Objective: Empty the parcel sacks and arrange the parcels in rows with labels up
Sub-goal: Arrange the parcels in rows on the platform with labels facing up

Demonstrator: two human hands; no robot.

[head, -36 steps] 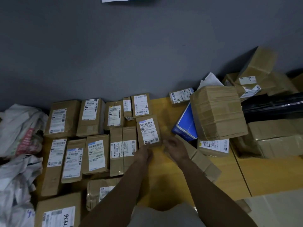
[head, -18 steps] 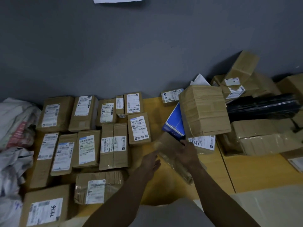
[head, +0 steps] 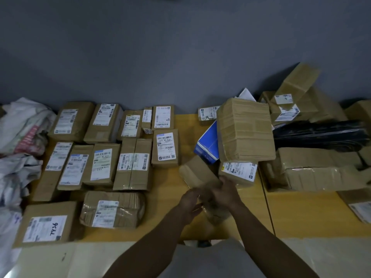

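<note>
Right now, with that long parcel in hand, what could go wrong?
1. The long brown parcel between the left hand and right hand shows no label on its visible face; set down so, it may end label-down.
2. The big taped box sits tilted on the blue box and a labelled parcel close by the hands; a knock might topple it.

The long brown parcel (head: 197, 173) is smeared by motion, and the right hand (head: 226, 192), which grips it, covers its middle. The left hand (head: 190, 199) is blurred too; whether it holds the parcel I cannot tell. The blue box (head: 207, 146) is half hidden under the big taped parcel (head: 246, 129). The white sacks (head: 18, 137) are cut by the left edge. The print on the labels (head: 165, 146) is too small to read.
</note>
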